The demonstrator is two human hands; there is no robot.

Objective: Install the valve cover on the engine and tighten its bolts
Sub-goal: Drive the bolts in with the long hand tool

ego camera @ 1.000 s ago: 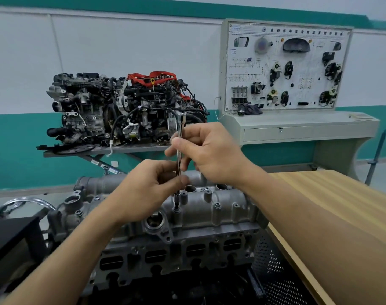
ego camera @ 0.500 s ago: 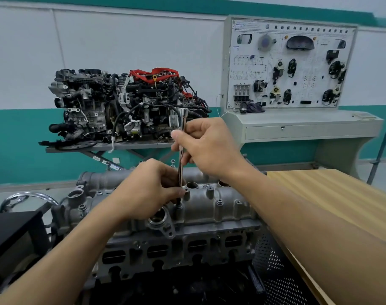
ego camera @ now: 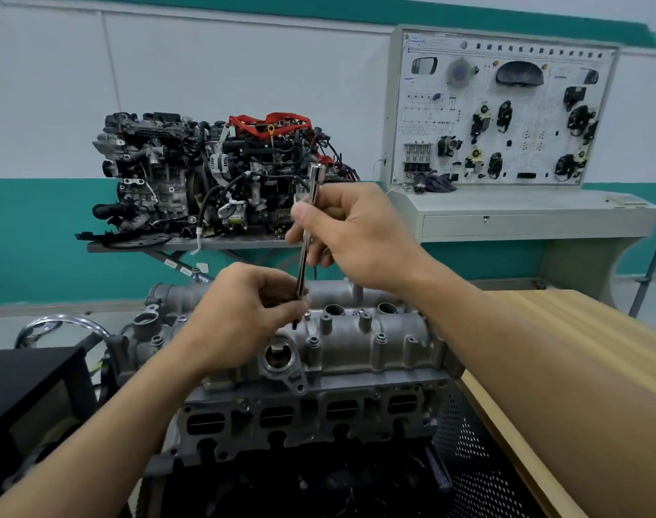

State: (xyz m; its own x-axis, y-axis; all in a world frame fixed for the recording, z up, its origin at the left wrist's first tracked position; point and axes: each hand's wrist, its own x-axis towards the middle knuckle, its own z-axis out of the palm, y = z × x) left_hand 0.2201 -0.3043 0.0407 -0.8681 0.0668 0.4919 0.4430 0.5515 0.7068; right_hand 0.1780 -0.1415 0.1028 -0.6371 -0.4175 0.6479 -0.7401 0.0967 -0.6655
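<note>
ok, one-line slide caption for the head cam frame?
Right hand grips a slim metal driver tool high, left hand pinches it low, its tip down at the valve cover.

Bright, even indoor light, shadows soft. Wide-angle view bends the wall (ego camera: pixel 207 69) lines at the edges. Near forearms slightly blurred; far board (ego camera: pixel 506 114) text unreadable.

Both bare forearms reach in from below and converge near the middle. Up top, the right hand (ego camera: pixel 356 233) pinches the upper shaft of a slim metal tool (ego camera: pixel 307 237) between thumb and fingers, holding it nearly upright. Lower down, the left hand (ego camera: pixel 244 312) is knuckles-up, its curled fingertips pinching the tool's lower end.
</note>
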